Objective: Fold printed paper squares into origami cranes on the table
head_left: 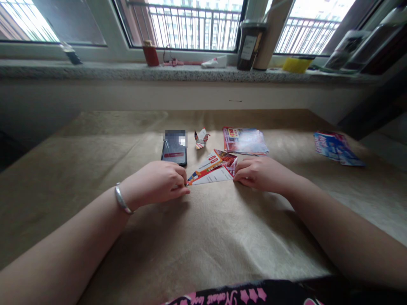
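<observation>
A folded piece of printed paper (212, 170), red, orange and white, lies on the tan cloth-covered table (203, 237) between my hands. My left hand (159, 183), with a silver bangle on the wrist, is curled and pinches the paper's left tip. My right hand (259, 173) is curled too, its fingertips pressing on the paper's right corner. Just beyond the paper sits a small folded paper figure (201, 138).
A dark phone (174, 148) lies left of the figure. A stack of printed leaflets (244, 141) lies behind the paper, more leaflets (336, 147) at the far right. The stone windowsill (127, 71) holds a red cup (150, 54), a dark jar (249, 46) and a yellow box (296, 64).
</observation>
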Tool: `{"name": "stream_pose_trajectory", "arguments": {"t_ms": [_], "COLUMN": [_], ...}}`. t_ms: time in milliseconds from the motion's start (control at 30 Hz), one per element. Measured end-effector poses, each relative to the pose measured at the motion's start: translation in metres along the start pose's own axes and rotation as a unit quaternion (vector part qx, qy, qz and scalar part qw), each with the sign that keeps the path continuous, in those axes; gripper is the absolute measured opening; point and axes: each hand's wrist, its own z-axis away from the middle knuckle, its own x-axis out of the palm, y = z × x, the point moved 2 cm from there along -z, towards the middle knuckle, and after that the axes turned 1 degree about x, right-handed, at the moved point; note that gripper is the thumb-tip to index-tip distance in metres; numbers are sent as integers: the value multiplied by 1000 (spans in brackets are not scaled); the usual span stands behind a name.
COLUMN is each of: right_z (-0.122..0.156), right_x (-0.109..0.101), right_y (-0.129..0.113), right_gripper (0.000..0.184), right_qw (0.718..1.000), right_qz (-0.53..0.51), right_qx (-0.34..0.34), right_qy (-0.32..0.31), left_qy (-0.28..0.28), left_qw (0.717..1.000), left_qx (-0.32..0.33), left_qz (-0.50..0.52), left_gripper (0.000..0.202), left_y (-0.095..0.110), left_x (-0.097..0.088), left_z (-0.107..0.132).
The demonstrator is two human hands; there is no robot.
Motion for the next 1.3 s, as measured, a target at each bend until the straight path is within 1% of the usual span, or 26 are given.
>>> {"name": "stream_pose_trajectory", "arguments": {"t_ms": [233,467,567,667,867,967,1133,1233,1300], "right_z": [1,5,7,9,7,3,-3,-4,-5], "right_x": [-1,-2,-5,-6,0,3,9,12,13], "right_y": [2,4,4,4,6,4,1,2,3], "right_gripper": [21,21,22,19,9,14,25,26,26], "right_qw": [1000,999,999,998,986,979,977,973,971], "right_qz": [-3,-22,-30,-15,25,18,26,26,20], "right_qx": [6,22,35,59,156,194,199,214,225], "right_qy": [-8,-3,2,2,51,66,77,77,78], "left_qy": [-7,33,42,46,64,76,91,95,97], "left_qw": [1000,999,999,999,996,995,993,990,989], "left_qx": [-20,-9,-10,-10,30,51,78,107,112], "left_qz": [-8,1,-7,-22,-46,-43,-15,-2,12], "left_gripper": [29,29,30,32,34,31,26,25,25], "left_y": [1,1,3,6,13,19,28,31,31], "left_x": [-1,2,3,3,3,1,-1,0,1], "left_z": [-1,-3,-4,-4,-6,-8,-11,-12,-13]}}
